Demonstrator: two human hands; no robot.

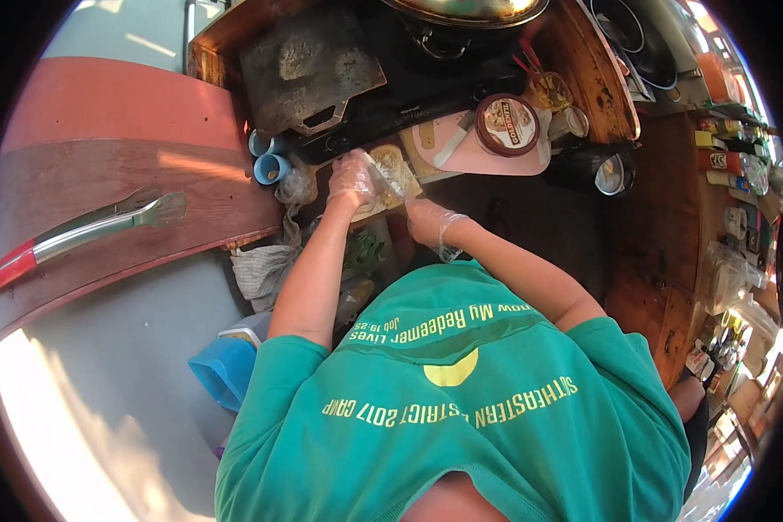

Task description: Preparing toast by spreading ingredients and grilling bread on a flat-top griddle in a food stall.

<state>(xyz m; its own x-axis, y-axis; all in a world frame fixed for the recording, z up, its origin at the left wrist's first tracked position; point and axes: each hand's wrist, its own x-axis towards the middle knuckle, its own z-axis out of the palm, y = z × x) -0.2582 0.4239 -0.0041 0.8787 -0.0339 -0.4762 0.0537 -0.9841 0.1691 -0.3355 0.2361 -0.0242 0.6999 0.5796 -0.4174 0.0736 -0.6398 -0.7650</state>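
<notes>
A slice of bread (391,164) with white spread on its face lies in front of me, below the stove's front edge. My left hand (352,177), in a clear plastic glove, grips the slice along its left side. Also gloved, my right hand (427,220) is closed around what looks like a spreading knife (385,179). The knife's blade slants up and left across the bread and touches the spread; its handle is hidden in my fist. A pale surface (370,213) shows beneath the bread, but I cannot tell whether it is another slice or a board.
Ahead stands a black stove (404,107) with a griddle plate (307,72) and a lidded pan (466,10). A pink cutting board (457,160) bears a round tub (507,125). Blue cups (271,168) stand left. Red-handled tongs (85,235) lie on the wooden counter (124,163).
</notes>
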